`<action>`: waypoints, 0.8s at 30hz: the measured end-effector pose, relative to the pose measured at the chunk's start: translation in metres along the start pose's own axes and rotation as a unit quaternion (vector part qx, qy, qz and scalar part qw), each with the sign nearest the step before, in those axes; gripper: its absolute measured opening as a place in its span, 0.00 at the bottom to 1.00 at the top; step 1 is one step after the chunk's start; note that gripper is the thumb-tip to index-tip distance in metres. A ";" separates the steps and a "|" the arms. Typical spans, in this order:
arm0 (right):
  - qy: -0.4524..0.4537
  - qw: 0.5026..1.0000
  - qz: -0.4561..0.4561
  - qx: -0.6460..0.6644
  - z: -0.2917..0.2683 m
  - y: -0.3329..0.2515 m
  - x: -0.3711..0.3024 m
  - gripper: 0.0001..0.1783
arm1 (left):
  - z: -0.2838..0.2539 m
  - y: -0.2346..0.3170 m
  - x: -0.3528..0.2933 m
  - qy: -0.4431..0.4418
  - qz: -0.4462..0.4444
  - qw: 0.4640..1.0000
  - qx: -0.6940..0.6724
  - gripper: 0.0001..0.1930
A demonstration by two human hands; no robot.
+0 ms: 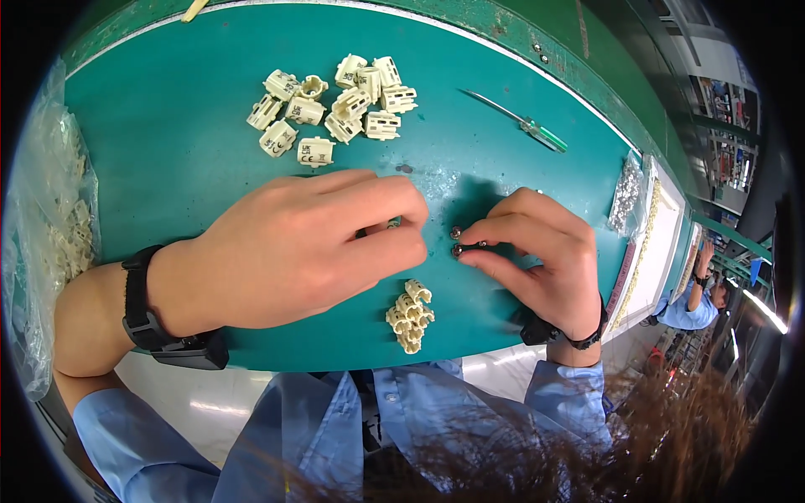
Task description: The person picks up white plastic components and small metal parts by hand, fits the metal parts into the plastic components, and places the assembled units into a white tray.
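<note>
My left hand (310, 247) hovers over the green mat (184, 92) with thumb and fingers curled together. Whatever sits between those fingertips is mostly hidden. Across from it, my right hand (541, 256) pinches a small shiny metal part (457, 250) between thumb and forefinger. A second round metal piece (455, 232) shows right beside the forefinger tip. Close to the mat's near edge, below and between both hands, lies a cluster of small cream plastic pieces (408, 317). Farther off, several cream plastic housings (315, 152) with dark print lie loosely grouped, some upright and some on their sides.
A screwdriver (537, 130) with a green clear handle lies at the far right. A clear bag of small metal parts (625, 197) rests at the right edge. Along the left edge sits a large plastic bag (54, 201) of cream pieces. Another person (692, 306) works off to the right.
</note>
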State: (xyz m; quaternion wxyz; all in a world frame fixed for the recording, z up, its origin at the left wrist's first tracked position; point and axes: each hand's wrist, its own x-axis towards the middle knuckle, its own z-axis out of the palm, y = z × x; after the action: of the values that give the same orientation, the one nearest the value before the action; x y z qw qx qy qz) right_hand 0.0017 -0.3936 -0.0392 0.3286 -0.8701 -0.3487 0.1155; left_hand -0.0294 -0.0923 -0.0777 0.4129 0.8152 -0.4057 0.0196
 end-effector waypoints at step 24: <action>-0.027 0.999 0.023 0.033 -0.007 -0.004 -0.003 0.11 | 0.000 -0.002 0.000 -0.008 -0.004 1.000 -0.029 0.12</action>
State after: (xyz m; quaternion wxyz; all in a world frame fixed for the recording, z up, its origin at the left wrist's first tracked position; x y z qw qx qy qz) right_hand 0.0001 -0.3972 -0.0314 0.3445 -0.8632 -0.3336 0.1576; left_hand -0.0279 -0.0914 -0.0787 0.4333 0.8045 -0.4062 0.0002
